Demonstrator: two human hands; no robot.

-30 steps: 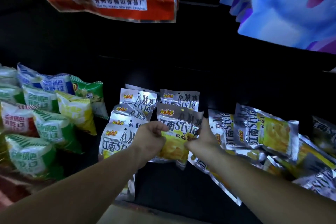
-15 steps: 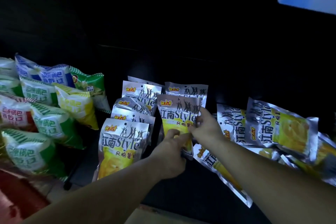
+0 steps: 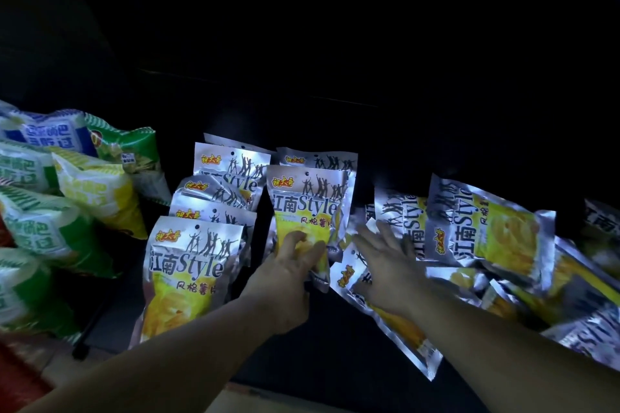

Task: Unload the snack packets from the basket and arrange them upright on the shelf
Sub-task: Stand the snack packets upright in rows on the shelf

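A single head-worn wide-angle view looks forward and down along both forearms into a dark shelf, near enough that the hands fill the lower middle. The left hand and right hand sit centre frame, silver chip packets just beyond them, green puffed bags at the left edge. No second view shares the scene.

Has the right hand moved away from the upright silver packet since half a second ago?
Yes. The right hand has let go of the upright packet and shifted right, open, over the fallen packets; the left hand holds the packet.
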